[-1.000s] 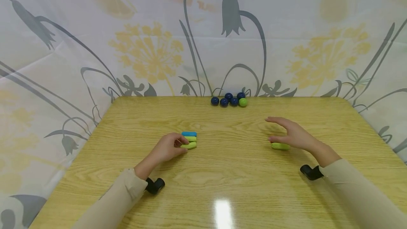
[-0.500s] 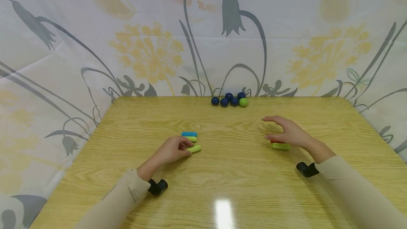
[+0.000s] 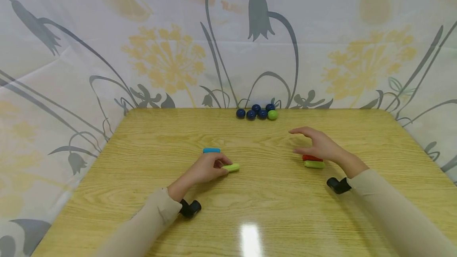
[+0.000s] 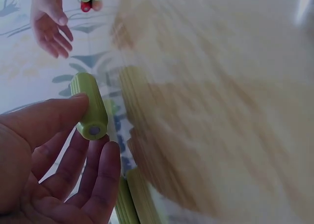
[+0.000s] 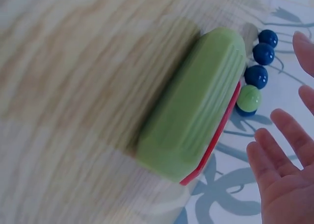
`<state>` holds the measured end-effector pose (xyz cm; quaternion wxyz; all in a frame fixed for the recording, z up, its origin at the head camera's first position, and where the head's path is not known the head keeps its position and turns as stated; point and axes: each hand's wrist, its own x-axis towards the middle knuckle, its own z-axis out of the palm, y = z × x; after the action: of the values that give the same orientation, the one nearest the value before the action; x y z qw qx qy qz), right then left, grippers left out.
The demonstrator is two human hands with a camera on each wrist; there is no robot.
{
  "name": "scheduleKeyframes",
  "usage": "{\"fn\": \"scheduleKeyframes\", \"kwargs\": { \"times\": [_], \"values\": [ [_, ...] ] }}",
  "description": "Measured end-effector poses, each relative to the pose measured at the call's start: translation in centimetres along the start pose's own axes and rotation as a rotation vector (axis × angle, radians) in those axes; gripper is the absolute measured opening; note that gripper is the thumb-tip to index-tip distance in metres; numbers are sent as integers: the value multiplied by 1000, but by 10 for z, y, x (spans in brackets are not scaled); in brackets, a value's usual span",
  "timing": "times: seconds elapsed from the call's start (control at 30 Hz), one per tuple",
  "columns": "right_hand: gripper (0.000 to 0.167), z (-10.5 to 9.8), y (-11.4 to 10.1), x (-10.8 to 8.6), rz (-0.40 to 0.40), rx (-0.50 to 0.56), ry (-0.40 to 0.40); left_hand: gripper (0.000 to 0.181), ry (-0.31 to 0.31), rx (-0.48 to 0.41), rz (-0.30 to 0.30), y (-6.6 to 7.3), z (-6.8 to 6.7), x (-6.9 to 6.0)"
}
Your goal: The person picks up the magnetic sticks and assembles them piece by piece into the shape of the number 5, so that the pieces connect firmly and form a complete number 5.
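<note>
My left hand (image 3: 207,168) pinches a ribbed yellow-green stick (image 3: 231,167) between thumb and fingers, just above the table; the left wrist view shows the stick (image 4: 90,106) end-on, with a small pale spot in its end. Behind that hand lies a blue stick (image 3: 211,150). Another green stick (image 4: 126,204) shows below the fingers in the left wrist view. My right hand (image 3: 323,146) hovers with thumb and fingers spread, holding nothing. Close beneath it, a red stick (image 3: 312,158) and a green stick (image 3: 314,164) lie side by side, the red mostly behind the green (image 5: 194,106) in the right wrist view.
Several dark blue balls (image 3: 251,114) and one green ball (image 3: 273,114) sit together at the far edge of the wooden table (image 3: 264,193). A flower-patterned cloth (image 3: 228,50) stands right behind that edge. A black wrist mount (image 3: 190,209) juts below the left sleeve.
My left hand has carried the green stick rightward, away from the blue one. The right hand has drifted left and slightly away from me, uncovering the red stick.
</note>
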<state>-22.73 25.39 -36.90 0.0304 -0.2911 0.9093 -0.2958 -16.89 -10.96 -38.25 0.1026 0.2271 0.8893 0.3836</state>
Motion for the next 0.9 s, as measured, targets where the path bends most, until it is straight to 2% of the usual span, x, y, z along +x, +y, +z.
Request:
{"fn": "scheduleKeyframes", "kwargs": {
  "times": [0.2, 0.4, 0.57, 0.77, 0.9],
  "values": [
    [53, 1, -2, 6, 13, 21, -3, 19, -17, -41, 15, 8, 8, 12],
    [51, 0, -4, 12, 15, 11, 0, 18, -23, -65, -25, 17, 11, 24],
    [49, 0, -6, 17, 1, 12, 2, 19, -36, -45, -17, 22, 13, 34],
    [47, -1, -8, 24, -4, 25, 5, 20, -73, 0, 35, 29, 18, 43],
    [47, -2, -4, 30, -6, 22, 8, 20, -96, 23, 22, 32, 23, 49]
  ]
}}
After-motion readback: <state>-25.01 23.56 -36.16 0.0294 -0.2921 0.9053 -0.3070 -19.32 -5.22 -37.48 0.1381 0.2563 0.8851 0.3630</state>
